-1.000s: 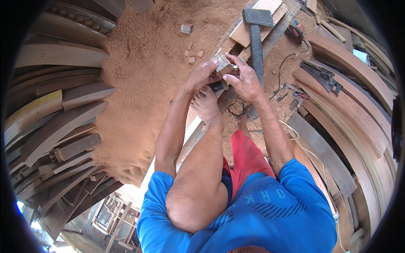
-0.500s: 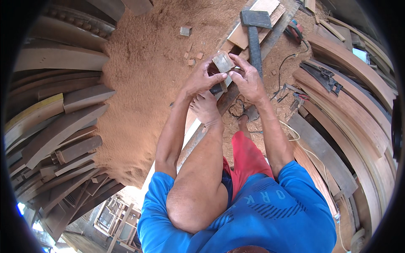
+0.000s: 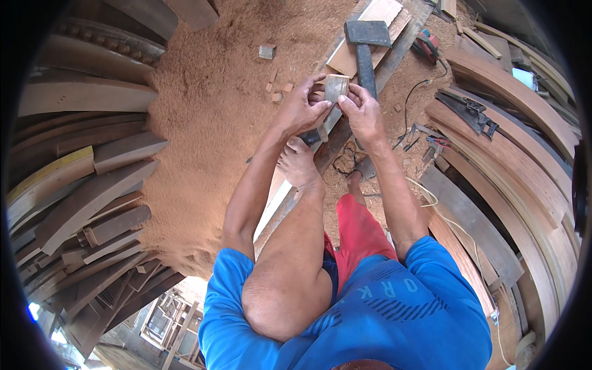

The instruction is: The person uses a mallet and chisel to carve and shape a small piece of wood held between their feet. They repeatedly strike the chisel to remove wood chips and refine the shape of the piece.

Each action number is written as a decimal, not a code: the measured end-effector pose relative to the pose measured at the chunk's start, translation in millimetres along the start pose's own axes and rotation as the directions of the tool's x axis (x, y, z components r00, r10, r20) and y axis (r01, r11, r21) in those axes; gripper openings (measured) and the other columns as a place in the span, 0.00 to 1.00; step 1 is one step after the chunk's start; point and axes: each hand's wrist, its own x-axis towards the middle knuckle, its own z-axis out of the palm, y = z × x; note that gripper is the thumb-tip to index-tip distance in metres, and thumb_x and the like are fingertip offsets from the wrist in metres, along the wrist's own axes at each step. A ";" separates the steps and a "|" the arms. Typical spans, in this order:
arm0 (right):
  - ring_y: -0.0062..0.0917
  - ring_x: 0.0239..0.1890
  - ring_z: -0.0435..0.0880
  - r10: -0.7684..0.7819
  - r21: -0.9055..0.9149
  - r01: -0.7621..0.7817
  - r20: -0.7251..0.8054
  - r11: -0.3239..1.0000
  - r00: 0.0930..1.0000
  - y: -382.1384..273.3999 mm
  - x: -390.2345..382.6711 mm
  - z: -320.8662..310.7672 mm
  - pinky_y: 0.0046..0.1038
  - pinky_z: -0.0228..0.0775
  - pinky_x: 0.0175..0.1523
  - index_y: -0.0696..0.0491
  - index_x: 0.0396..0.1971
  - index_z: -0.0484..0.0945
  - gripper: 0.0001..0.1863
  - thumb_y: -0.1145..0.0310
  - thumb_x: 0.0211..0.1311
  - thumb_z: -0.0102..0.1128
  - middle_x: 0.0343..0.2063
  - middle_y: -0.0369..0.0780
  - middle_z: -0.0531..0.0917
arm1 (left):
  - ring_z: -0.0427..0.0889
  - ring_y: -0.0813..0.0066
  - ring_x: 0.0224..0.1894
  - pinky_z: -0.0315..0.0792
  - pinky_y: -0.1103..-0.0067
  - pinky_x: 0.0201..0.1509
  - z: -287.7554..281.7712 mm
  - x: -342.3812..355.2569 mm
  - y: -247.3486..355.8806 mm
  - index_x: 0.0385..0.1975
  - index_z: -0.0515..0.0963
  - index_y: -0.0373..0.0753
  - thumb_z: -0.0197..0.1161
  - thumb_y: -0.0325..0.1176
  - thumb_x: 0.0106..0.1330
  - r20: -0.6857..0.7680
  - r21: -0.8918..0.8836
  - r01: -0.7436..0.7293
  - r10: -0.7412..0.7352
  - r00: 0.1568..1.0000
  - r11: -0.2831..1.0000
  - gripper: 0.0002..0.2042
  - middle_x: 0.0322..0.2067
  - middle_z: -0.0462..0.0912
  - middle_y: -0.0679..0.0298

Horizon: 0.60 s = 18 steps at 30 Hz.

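A small wooden block (image 3: 336,88), weathered grey-brown on its visible face, is held up between my two hands. My left hand (image 3: 303,106) grips its left side with fingers bent behind it. On the right edge, my right hand (image 3: 362,112) holds it between thumb and fingers. Just beyond lies a mallet (image 3: 367,37) with a dark block head and a thick handle, resting on planks (image 3: 377,18). Below my left hand, near my bare foot, a dark-handled tool (image 3: 314,135) is partly hidden, so its kind is unclear.
Sawdust (image 3: 203,123) covers the ground. A small block (image 3: 267,52) and wood scraps lie there. Curved timbers are stacked at the left (image 3: 86,98) and right (image 3: 518,160). A handsaw (image 3: 472,111) rests on the right stack. A corded power tool (image 3: 427,44) sits beyond it.
The block has been turned from a tilted position to nearly upright and moved slightly right. Both hands have shifted their grip on it.
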 end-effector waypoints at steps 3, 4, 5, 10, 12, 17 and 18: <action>0.35 0.63 0.78 -0.081 -0.059 0.080 -0.028 0.995 0.996 2.3 4.4 1.5 0.32 0.71 0.66 0.70 0.66 0.61 0.32 0.73 0.66 0.60 0.59 0.56 0.77 | 0.82 0.69 0.51 0.78 0.74 0.57 0.1 8.6 5.6 0.70 0.65 0.37 0.68 0.24 0.63 0.072 0.136 0.019 -0.029 0.997 0.991 0.33 0.58 0.79 0.53; 0.35 0.63 0.78 -0.095 -0.045 0.093 -0.042 0.995 0.995 -0.1 4.9 3.1 0.32 0.71 0.66 0.70 0.66 0.60 0.32 0.75 0.66 0.59 0.60 0.55 0.77 | 0.83 0.68 0.51 0.78 0.73 0.57 -0.1 12.5 4.7 0.69 0.66 0.37 0.68 0.25 0.64 0.071 0.154 0.008 -0.019 0.997 0.988 0.32 0.58 0.79 0.53; 0.35 0.64 0.77 -0.106 -0.030 0.105 -0.055 0.994 0.993 -1.4 5.1 4.9 0.32 0.70 0.67 0.70 0.66 0.60 0.31 0.76 0.66 0.58 0.60 0.55 0.77 | 0.83 0.68 0.52 0.78 0.73 0.57 -0.1 17.2 2.9 0.68 0.67 0.36 0.68 0.25 0.64 0.069 0.172 -0.001 -0.011 0.998 0.985 0.31 0.58 0.80 0.53; 0.37 0.65 0.77 -0.208 -0.108 0.196 -0.113 0.975 0.972 12.1 12.0 12.2 0.33 0.69 0.68 0.68 0.67 0.59 0.32 0.80 0.64 0.57 0.60 0.56 0.77 | 0.83 0.64 0.54 0.78 0.70 0.59 -2.1 34.1 2.8 0.63 0.71 0.35 0.65 0.25 0.65 0.043 0.189 -0.043 0.036 0.998 0.981 0.25 0.55 0.81 0.51; 0.38 0.65 0.78 -0.223 -0.194 0.195 -0.134 0.961 0.965 10.4 12.7 14.6 0.33 0.69 0.67 0.68 0.66 0.60 0.32 0.80 0.63 0.58 0.59 0.57 0.78 | 0.83 0.64 0.54 0.78 0.69 0.59 -2.2 37.7 3.8 0.62 0.71 0.35 0.63 0.24 0.65 0.028 0.218 -0.054 0.049 0.998 0.975 0.24 0.54 0.82 0.50; 0.38 0.59 0.83 -0.283 -0.267 0.234 -0.163 0.935 0.945 12.0 11.7 15.0 0.33 0.74 0.62 0.68 0.63 0.64 0.30 0.77 0.62 0.61 0.55 0.56 0.81 | 0.83 0.63 0.54 0.77 0.71 0.60 -3.7 39.1 1.5 0.60 0.73 0.34 0.61 0.24 0.65 0.020 0.247 -0.054 0.050 0.999 0.967 0.22 0.53 0.82 0.50; 0.37 0.57 0.84 -0.196 -0.293 0.145 -0.151 0.945 0.969 1.1 9.0 17.0 0.33 0.76 0.61 0.69 0.63 0.65 0.30 0.76 0.62 0.62 0.55 0.56 0.81 | 0.83 0.64 0.54 0.76 0.71 0.60 -5.0 38.5 1.6 0.61 0.74 0.33 0.61 0.24 0.66 0.022 0.258 -0.052 0.048 0.999 0.965 0.21 0.53 0.83 0.50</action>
